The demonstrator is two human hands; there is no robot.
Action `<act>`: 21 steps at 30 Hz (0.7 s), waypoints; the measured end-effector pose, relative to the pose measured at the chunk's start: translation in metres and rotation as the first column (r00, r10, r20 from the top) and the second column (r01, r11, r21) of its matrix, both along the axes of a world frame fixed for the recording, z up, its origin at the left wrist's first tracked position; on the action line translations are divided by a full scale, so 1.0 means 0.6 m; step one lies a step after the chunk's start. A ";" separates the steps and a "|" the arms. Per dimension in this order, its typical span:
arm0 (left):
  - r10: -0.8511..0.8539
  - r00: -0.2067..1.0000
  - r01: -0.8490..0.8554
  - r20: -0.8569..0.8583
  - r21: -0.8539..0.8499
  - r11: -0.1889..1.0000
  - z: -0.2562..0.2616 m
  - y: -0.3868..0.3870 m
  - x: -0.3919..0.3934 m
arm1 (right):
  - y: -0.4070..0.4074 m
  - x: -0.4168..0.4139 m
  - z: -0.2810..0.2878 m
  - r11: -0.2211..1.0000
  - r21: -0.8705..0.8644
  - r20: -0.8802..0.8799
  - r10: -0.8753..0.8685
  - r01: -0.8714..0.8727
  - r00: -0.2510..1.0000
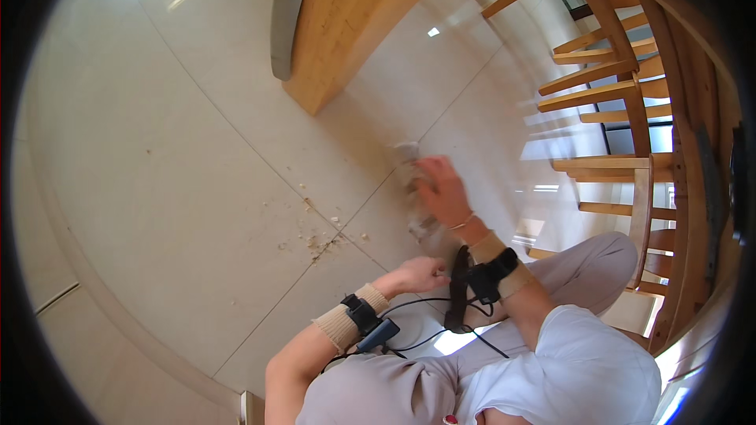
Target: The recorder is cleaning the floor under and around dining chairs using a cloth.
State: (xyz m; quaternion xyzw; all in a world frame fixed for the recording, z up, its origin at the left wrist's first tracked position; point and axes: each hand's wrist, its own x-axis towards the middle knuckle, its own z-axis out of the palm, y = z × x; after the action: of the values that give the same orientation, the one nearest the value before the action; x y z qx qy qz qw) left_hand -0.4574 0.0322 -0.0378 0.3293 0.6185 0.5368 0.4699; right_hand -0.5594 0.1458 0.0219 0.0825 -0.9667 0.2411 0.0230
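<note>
My right hand (443, 192) is over the tiled floor, blurred, with its fingers on a crumpled whitish-grey cloth or paper (422, 227), also blurred. Lower down, my left hand (419, 274) is near the floor with its fingers curled; no object shows in it, though its fingertips are partly hidden. Pale crumbs (319, 242) lie scattered on the floor tiles, left of both hands, mostly around a crossing of the joints. Black straps with small devices and cables sit on both wrists, over beige cuffs.
A thick wooden leg or post (354, 18) with a grey curved piece (289, 23) beside it stands at the top. Wooden chairs (641, 206) line the right side. Cables (413, 301) hang between my wrists, above my crouched legs. A low ledge runs along the lower left.
</note>
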 end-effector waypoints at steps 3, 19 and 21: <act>0.011 1.000 -0.011 0.002 -0.046 0.999 -0.003 0.003 -0.009 | 0.101 0.003 -0.014 0.983 0.058 -0.045 -0.173 0.175 0.984; 0.091 0.996 -0.090 -0.001 -0.117 0.989 -0.004 0.024 0.004 | 0.202 -0.065 -0.111 0.810 0.472 -0.034 -0.377 0.347 0.926; 0.052 0.999 -0.053 -0.012 -0.103 0.993 0.001 0.023 0.001 | 0.228 -0.124 -0.106 0.697 0.552 -0.109 -0.485 0.458 0.868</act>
State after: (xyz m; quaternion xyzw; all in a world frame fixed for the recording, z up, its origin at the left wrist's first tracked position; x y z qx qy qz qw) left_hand -0.4567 0.0461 -0.0370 0.2906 0.6562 0.5146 0.4692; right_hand -0.6339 0.2824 -0.0417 -0.1701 -0.9825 -0.0658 0.0369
